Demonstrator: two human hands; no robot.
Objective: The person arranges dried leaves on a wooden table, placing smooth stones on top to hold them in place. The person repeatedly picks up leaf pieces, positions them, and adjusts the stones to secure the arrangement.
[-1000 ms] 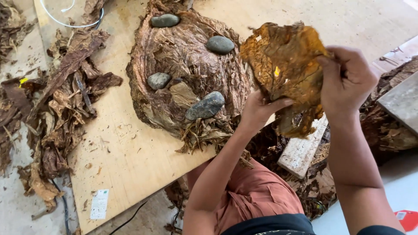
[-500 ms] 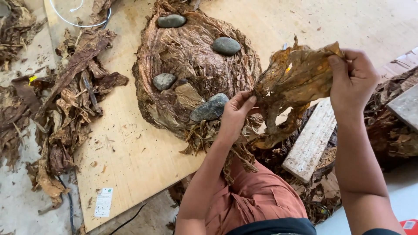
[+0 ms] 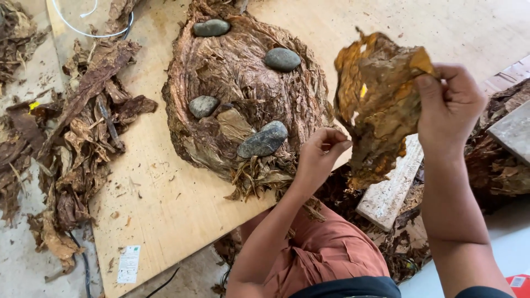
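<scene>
We see the right hand (image 3: pixel 450 105) closed around the upper right edge of a dried brown leaf (image 3: pixel 378 105), thumb and fingers pinching it so that it hangs in the air above the edge of the wooden tabletop (image 3: pixel 165 204). The leaf is crumpled and golden-brown, with small holes where light shows through, and its lower end droops toward a pale stone block (image 3: pixel 392 187) lying below it.

The left hand (image 3: pixel 320 154) sits just left of the leaf's lower part, its fingers curled in with the tips drawn together. We cannot tell whether they pinch a scrap of the leaf or only come near it; the hand is near the leaf's edge, not clearly touching.

To the left of both hands, we find a round, flattened pile of leaves (image 3: pixel 237 105) spread on the tabletop, weighted with four grey stones: one (image 3: pixel 211 27) at the top, one (image 3: pixel 282 59) at the upper right, one (image 3: pixel 203 106) on the left, and the largest (image 3: pixel 263 139) at the lower right, nearest the left hand.

Farther left, a loose heap of dark stems and scraps (image 3: pixel 88 127) lies along the tabletop's edge. A small white label (image 3: pixel 129 264) sits near the tabletop's near corner.
</scene>
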